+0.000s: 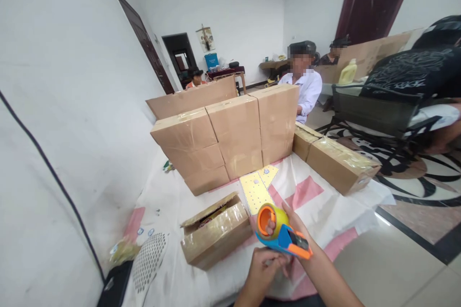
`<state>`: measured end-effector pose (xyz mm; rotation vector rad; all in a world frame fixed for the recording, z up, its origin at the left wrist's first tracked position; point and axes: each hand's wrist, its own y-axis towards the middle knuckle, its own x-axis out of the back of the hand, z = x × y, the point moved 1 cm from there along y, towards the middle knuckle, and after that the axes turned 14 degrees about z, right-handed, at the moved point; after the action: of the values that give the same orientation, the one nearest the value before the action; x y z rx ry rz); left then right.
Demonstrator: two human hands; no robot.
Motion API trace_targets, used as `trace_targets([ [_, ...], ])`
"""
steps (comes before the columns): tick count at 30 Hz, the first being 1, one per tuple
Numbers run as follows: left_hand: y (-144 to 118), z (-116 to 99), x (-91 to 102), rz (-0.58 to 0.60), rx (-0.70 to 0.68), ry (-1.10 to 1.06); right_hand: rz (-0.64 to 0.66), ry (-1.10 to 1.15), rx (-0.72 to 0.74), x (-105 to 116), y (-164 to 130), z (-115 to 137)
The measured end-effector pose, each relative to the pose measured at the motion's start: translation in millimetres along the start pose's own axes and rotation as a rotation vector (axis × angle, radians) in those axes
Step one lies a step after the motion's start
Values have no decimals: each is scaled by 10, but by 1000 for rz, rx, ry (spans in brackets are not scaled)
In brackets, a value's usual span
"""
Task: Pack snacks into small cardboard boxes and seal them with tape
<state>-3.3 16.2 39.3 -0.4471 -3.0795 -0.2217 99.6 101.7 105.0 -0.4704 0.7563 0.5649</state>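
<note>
An orange and blue tape dispenser (283, 239) with a yellowish tape roll is in my right hand (293, 218), closed round it, a fingertip showing in the roll's orange hub. Just below the dispenser, my left hand (262, 271) has its fingers pinched together; what they hold, if anything, is hidden. To the left of both hands lies a small cardboard box (218, 237). Its top flap is partly raised, with a dark gap under it, and shiny tape runs along its upper edge. Neither hand touches this box.
Stacked taped cartons (236, 139) form a wall across the table. More taped boxes (340, 163) line the right edge. A white hand fan (149, 261) and a black object (115, 285) lie at left. A person in a white shirt (309, 91) sits beyond; others are around.
</note>
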Motion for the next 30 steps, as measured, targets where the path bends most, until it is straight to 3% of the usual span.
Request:
trace_targets([
  [3,-86,137,116,-72,82,-83,-32,-71,24,61,49,162],
  [7,-193,140,226,-147,125,-214,-252,-478,368,297,332,403],
  [10,-242,14,293,-115,150,-256,-284,-634,460,533,617,406],
  [14,-273,-233,402,-87,188,-202,-257,-538,443,761,843,264],
  [17,-292,-426,496,-134,175,-195,-370,-599,432,840,823,260],
  [21,-331,-656,628,-209,123,-233,-572,-997,537,722,557,439],
  [23,-354,-744,694,-246,115,-213,-465,-1179,564,478,392,522],
  [27,-398,-853,768,-228,132,-135,225,-1258,352,-277,217,538],
  [30,-434,-915,762,-217,170,-68,576,-1373,239,-741,219,439],
])
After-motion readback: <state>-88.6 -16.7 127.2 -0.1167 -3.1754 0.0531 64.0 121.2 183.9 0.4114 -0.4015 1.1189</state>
